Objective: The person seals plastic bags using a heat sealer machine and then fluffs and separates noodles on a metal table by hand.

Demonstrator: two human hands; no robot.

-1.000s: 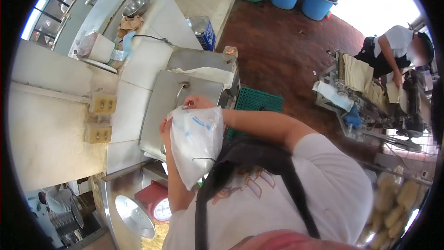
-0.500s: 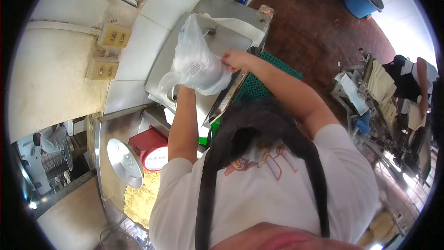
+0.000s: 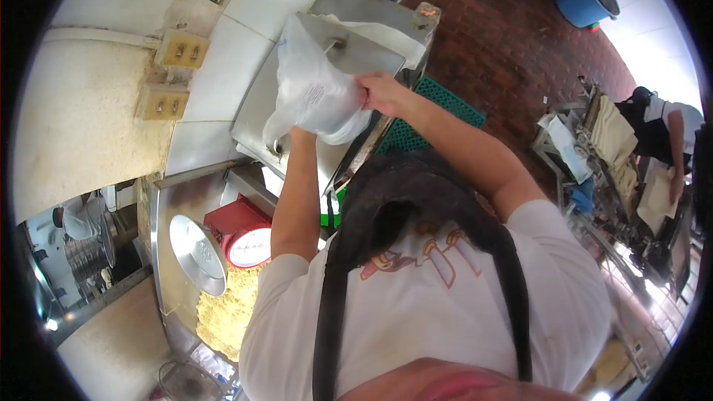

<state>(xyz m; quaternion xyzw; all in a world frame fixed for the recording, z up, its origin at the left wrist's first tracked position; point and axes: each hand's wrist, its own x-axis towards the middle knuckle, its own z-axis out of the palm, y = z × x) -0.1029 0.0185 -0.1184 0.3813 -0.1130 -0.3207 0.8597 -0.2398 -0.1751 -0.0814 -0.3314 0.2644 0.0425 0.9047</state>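
Note:
A white, translucent plastic bag (image 3: 316, 96) with small dark print is lifted over a metal surface (image 3: 364, 48). The fingers of my right hand (image 3: 380, 94) are closed on its right side. From below, my left hand (image 3: 300, 136) goes behind the bag and holds it up; its fingers are hidden. The bag's upper end stands up in a peak, while its lower part looks rounded. What, if anything, is inside cannot be made out.
A red scale (image 3: 236, 224) with a round white dial stands at lower left, beside a metal pan (image 3: 197, 255) and a yellow crumbly mass (image 3: 224, 312). A green crate (image 3: 445, 108) lies to the right. Blue buckets (image 3: 583, 0) stand on the brick floor. Another person (image 3: 672, 122) works near machinery at far right.
The bag has shifted slightly left and up, and its shape has spread a little. My right hand has turned and closed further on the bag's side. My left hand has risen slightly.

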